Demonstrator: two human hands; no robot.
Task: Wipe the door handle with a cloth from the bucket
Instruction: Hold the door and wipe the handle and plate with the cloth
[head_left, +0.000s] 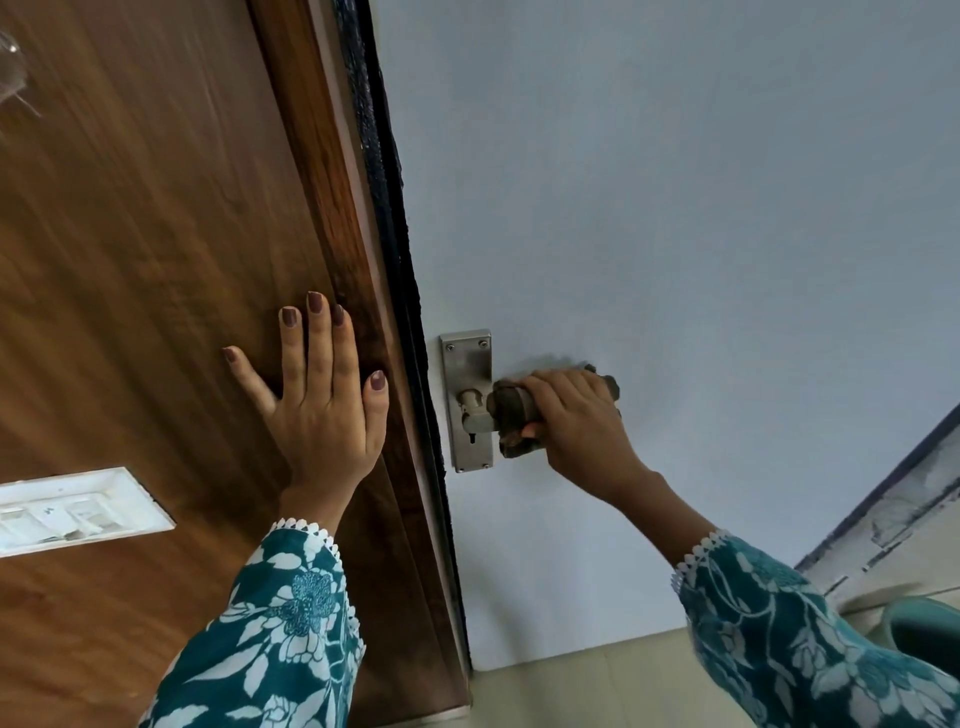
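Gripping a crumpled dark brown-grey cloth (511, 415) around the lever of the brushed steel door handle with its long backplate (466, 400) at frame centre, the right hand (576, 421) is closed tight on cloth and lever together, likely to rub it all round. Left hand (322, 384), fingers spread and holding nothing, lies flat on the brown wood-grain panel (156, 234) at left, probably bracing; pale blue painted door (675, 208) fills the right, white switch plate (78, 509) lower left, teal bucket rim (919, 623) lower right

A home interior doorway: wood-veneer panel (156, 260) with a white switch plate (78, 512), pale blue door (675, 208) with steel lever-handle backplate (466, 400), beige floor tiles (597, 686).
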